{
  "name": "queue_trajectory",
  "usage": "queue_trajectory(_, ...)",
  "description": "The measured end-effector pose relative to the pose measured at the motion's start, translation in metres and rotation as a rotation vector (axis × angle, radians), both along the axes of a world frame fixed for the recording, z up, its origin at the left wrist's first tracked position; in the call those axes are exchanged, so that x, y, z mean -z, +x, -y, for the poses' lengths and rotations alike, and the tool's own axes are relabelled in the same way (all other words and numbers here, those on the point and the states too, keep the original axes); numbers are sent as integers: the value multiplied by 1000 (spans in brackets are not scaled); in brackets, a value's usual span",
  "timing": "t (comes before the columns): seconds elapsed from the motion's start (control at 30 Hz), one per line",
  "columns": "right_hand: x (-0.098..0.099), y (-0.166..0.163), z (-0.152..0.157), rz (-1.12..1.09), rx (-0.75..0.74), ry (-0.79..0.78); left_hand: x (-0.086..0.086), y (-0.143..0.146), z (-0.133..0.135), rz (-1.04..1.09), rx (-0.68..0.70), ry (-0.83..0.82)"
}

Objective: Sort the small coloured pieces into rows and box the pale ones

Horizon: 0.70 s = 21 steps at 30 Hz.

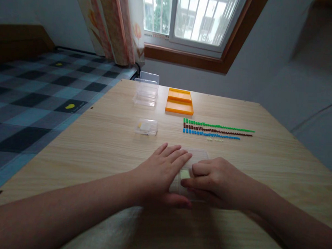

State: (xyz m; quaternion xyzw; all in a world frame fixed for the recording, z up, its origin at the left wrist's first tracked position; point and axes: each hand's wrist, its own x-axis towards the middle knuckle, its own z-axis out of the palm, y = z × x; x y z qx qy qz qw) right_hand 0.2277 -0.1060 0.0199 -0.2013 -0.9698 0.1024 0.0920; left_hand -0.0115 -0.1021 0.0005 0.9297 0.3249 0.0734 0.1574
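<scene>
A clear plastic box [199, 154] with its lid folded back lies on the table in front of me. Over its left side rests my left hand [168, 170], fingers stretched out and thumb apart. My right hand [218, 182] reaches into the box from the right with its fingers curled. Beside those fingertips a pale yellow-green piece [185, 174] shows in one compartment. Whether the fingers grip anything is hidden from view. Farther off lie rows of small green pieces [197, 123], brown pieces [196, 127] and blue pieces [195, 132]. A few pale bits [209, 139] sit just below the rows.
On the wooden table [104, 147] stand an orange two-part tray [180, 99], an open clear box [146, 92] and a small clear case [146, 127] with pale and yellow contents. Left of the table is a bed with a checked cover [43, 93]. Behind is a window [198, 19].
</scene>
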Motion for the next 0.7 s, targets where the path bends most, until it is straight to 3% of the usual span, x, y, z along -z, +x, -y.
queue_trajectory(0.7, 4, -3, 1, -40, 34, -2, -3, 1, 0, -14, 0, -23)
